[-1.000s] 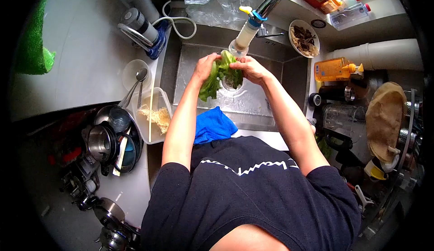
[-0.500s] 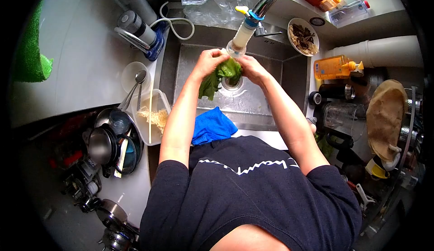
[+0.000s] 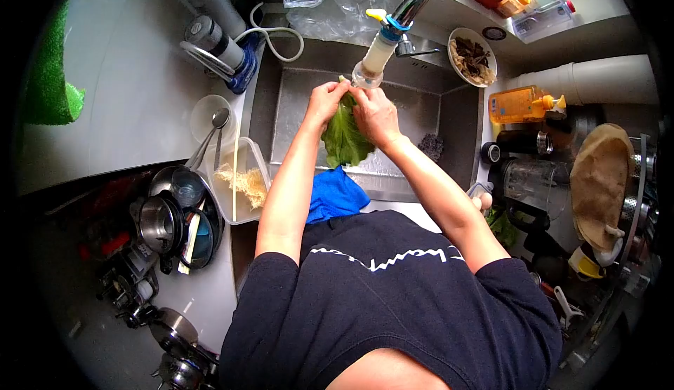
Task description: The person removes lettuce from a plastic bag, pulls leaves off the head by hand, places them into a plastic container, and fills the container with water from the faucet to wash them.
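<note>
Sink (image 3: 460,130) is pretty crowded: one tub (image 3: 246,153) on the left, one blue cloth (image 3: 338,195) over the near edge, one bowl (image 3: 466,34) and one orange bottle (image 3: 516,106) on the right, plus a dark scrubber (image 3: 430,148) inside. Single leaf (image 3: 345,137) dangles over the basin by the tap filter (image 3: 373,63), top end pinched by both the left hand (image 3: 325,102) and right hand (image 3: 378,117), fingertips close together, arms reaching forward.
</note>
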Demonstrator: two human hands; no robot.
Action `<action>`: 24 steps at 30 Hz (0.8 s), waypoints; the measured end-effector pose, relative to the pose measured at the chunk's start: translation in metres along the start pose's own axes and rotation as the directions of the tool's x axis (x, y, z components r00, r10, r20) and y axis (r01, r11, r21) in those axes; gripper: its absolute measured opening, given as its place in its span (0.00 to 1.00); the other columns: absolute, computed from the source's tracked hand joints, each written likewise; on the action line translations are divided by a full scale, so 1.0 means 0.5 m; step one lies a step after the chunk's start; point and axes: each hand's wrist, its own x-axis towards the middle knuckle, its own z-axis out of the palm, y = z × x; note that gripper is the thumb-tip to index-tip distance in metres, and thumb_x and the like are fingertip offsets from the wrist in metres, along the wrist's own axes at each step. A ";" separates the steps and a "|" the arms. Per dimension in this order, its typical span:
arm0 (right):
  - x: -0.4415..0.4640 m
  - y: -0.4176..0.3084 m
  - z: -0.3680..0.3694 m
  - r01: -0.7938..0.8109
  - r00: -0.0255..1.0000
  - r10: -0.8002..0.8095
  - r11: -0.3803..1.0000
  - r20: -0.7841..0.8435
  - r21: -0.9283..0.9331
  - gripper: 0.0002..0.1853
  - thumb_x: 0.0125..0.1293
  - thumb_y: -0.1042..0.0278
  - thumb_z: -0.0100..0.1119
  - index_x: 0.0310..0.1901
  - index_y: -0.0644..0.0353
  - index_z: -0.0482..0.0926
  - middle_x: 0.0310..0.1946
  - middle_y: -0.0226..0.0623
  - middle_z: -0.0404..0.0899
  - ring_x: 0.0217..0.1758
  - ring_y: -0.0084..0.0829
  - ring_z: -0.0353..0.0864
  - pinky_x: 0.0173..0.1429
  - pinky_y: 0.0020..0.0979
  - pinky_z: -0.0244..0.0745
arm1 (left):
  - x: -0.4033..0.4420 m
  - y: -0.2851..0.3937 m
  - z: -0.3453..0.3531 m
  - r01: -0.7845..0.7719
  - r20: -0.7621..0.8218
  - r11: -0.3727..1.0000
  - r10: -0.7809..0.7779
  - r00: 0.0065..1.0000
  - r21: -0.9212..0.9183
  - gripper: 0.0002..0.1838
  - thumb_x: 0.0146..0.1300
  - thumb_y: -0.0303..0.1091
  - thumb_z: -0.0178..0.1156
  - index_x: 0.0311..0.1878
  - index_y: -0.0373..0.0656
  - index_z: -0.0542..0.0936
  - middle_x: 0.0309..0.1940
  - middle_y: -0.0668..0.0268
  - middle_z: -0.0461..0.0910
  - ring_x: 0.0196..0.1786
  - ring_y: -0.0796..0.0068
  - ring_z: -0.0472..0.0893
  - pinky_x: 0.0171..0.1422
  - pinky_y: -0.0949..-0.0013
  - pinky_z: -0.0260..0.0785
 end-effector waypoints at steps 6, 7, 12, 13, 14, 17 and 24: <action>-0.049 0.013 -0.017 -0.030 0.999 0.022 0.981 0.043 0.193 0.18 0.49 0.74 0.55 0.45 0.56 0.72 0.41 0.39 0.72 0.44 0.40 0.73 0.45 0.36 0.71 | 0.027 -0.049 0.013 -0.129 -0.003 0.987 0.130 0.992 -0.095 0.11 0.59 0.34 0.48 0.33 0.37 0.77 0.26 0.73 0.76 0.29 0.86 0.71 0.34 0.77 0.64; -0.051 0.021 -0.016 -0.109 0.993 0.117 0.961 -0.017 0.255 0.17 0.49 0.73 0.55 0.44 0.57 0.72 0.43 0.39 0.71 0.46 0.41 0.72 0.48 0.36 0.70 | 0.026 -0.050 0.018 -0.127 0.000 0.987 0.128 0.992 -0.096 0.11 0.59 0.34 0.48 0.33 0.37 0.77 0.26 0.73 0.76 0.29 0.86 0.71 0.34 0.77 0.64; -0.027 0.094 0.021 -0.461 0.880 0.457 0.761 0.127 0.456 0.17 0.53 0.64 0.59 0.44 0.61 0.74 0.38 0.39 0.77 0.44 0.34 0.75 0.50 0.32 0.69 | 0.019 -0.031 0.031 0.022 0.139 0.982 0.004 0.990 -0.187 0.09 0.60 0.31 0.51 0.38 0.38 0.77 0.29 0.70 0.77 0.31 0.82 0.75 0.35 0.76 0.68; -0.024 0.110 0.024 -0.614 0.789 0.452 0.538 0.417 0.578 0.17 0.54 0.62 0.59 0.43 0.62 0.75 0.35 0.38 0.78 0.40 0.31 0.77 0.48 0.31 0.70 | 0.019 -0.032 0.031 0.019 0.140 0.982 0.007 0.990 -0.186 0.09 0.60 0.31 0.51 0.38 0.38 0.77 0.29 0.70 0.77 0.31 0.82 0.75 0.35 0.76 0.68; -0.021 0.121 0.031 -0.576 0.816 0.393 0.608 0.423 0.547 0.14 0.55 0.60 0.59 0.36 0.64 0.77 0.28 0.36 0.79 0.32 0.24 0.77 0.41 0.27 0.71 | 0.019 -0.035 0.030 -0.001 0.133 0.990 0.021 0.991 -0.144 0.09 0.58 0.31 0.53 0.39 0.38 0.77 0.29 0.69 0.77 0.31 0.81 0.76 0.36 0.75 0.69; 0.000 0.117 0.018 -0.632 0.769 0.333 0.522 0.545 0.572 0.12 0.56 0.61 0.57 0.34 0.63 0.77 0.27 0.33 0.78 0.31 0.21 0.74 0.38 0.25 0.69 | 0.003 -0.005 0.020 -0.021 0.109 1.000 0.022 0.994 -0.009 0.10 0.55 0.32 0.57 0.39 0.38 0.77 0.29 0.69 0.78 0.31 0.81 0.76 0.36 0.75 0.69; 0.011 0.113 0.037 -0.654 0.757 0.355 0.403 0.549 0.641 0.09 0.56 0.64 0.55 0.27 0.62 0.74 0.22 0.25 0.72 0.26 0.17 0.68 0.32 0.23 0.65 | 0.042 -0.011 -0.004 -0.019 0.006 0.975 0.019 1.000 0.221 0.16 0.55 0.43 0.57 0.35 0.37 0.79 0.29 0.64 0.80 0.33 0.82 0.76 0.37 0.72 0.67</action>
